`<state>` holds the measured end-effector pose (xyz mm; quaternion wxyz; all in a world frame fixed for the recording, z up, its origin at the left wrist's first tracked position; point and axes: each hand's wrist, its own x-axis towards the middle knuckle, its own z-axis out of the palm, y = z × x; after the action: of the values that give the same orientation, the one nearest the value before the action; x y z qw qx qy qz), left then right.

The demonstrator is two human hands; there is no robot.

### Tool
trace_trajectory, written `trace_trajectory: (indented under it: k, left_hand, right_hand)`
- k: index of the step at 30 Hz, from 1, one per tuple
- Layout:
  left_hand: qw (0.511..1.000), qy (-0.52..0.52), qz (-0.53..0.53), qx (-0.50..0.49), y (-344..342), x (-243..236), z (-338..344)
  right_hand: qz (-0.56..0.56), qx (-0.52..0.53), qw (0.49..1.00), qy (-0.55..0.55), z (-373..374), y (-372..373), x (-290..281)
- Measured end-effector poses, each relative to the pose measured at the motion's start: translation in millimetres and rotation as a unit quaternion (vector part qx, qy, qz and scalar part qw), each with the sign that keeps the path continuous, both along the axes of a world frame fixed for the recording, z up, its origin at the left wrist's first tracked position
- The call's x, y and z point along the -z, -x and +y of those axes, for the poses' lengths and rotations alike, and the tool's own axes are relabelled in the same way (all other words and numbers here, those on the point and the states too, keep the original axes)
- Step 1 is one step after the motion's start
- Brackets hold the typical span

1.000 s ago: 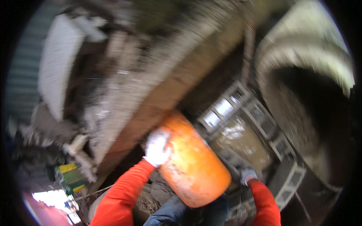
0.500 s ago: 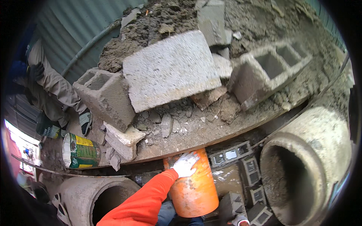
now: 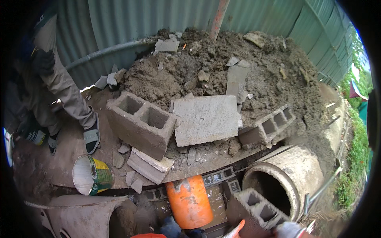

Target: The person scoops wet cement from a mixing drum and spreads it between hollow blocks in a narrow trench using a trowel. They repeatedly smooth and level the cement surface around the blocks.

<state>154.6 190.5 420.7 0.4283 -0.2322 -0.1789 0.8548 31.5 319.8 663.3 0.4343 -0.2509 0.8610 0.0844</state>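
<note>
A hollow concrete block [image 3: 254, 214] stands tilted at the lower right, its cells facing up, and looks raised above the trench. My right hand [image 3: 289, 229], in a white glove, grips its near right end; the fingers are blurred and partly cut off by the lower edge. My left hand is out of view; a bit of orange sleeve [image 3: 149, 235] shows at the bottom edge. Left of the block, a wide orange pipe [image 3: 189, 202], smeared with grey, stands in the trench by my knees [image 3: 171, 227].
Large concrete pipes [image 3: 303, 168] [image 3: 79, 214] lie on both sides. Beyond the trench edge are a hollow block [image 3: 139, 123], a flat slab [image 3: 206, 121], another block [image 3: 270, 126], a soil heap [image 3: 274, 71] and a bucket [image 3: 93, 174]. A person [image 3: 65, 79] stands at the left.
My left hand has come off the orange pipe and left the view. The block by my right hand has come up and to the right with it. The view has tilted up.
</note>
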Motion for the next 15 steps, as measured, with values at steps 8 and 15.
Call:
trace_trajectory:
  k: [8,15]
  left_hand:
    - [0.919,0.131,0.232,-0.289,114,-168,-126]
    - [0.801,0.219,0.293,-0.474,256,-259,-260]
  right_hand:
    - [0.324,-0.265,0.908,0.018,-132,43,-208]
    - [0.618,-0.281,0.694,0.24,-210,259,-261]
